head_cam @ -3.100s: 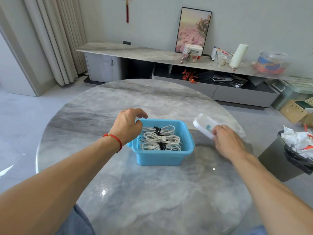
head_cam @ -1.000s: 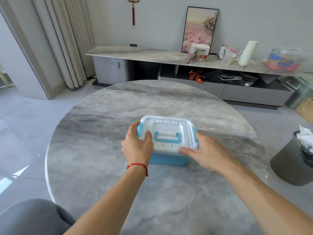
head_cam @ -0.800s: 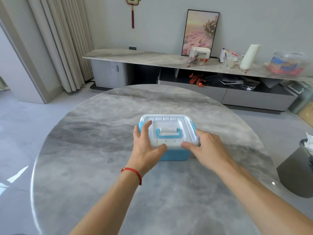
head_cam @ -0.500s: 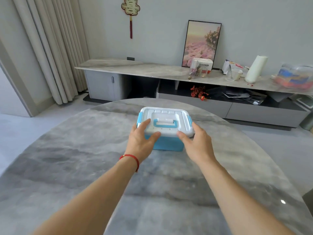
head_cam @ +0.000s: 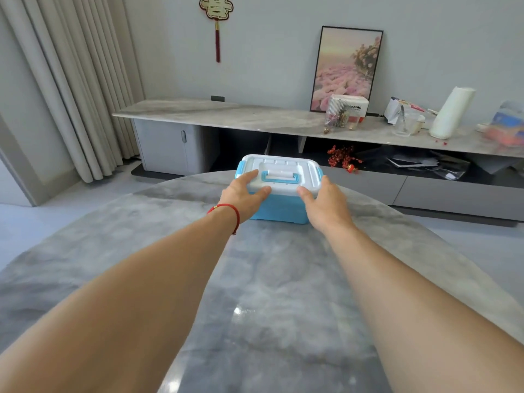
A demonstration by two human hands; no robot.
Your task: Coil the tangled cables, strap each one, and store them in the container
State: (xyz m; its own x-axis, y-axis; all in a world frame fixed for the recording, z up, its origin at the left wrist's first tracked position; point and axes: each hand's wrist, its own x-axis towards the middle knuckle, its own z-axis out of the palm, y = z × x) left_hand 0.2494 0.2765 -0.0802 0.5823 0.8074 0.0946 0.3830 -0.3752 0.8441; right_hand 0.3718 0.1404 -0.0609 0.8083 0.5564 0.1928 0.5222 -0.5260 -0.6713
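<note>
Pale curtains (head_cam: 71, 89) hang at the far left, and one red-tasselled ornament (head_cam: 217, 21) hangs on the wall above a long low cabinet (head_cam: 215, 114) with a marble top. On the near side, one round grey marble table (head_cam: 255, 293) fills the lower view, and two bare forearms reach across it. The left hand (head_cam: 241, 195), with one red string bracelet (head_cam: 226, 212) at the wrist, lies against the left near corner of the one blue container (head_cam: 279, 208), fingers fairly straight over the edge of its white lid (head_cam: 283, 171) and thumb on the lid's near rim. The container stands closed near the far edge of the table, its lid on and one blue handle (head_cam: 280, 177) folded flat on top; no cables show. The right hand (head_cam: 326, 202) rests against the right near corner, thumb touching the lid's near edge and fingers reaching along the right side, loosely extended rather than clenched. Farther right on the cabinet stand one framed picture (head_cam: 346, 69) of pink flowers, one white box (head_cam: 350, 107) and one white roll (head_cam: 452, 112), with one sprig of red berries (head_cam: 343, 158) on the shelf below
</note>
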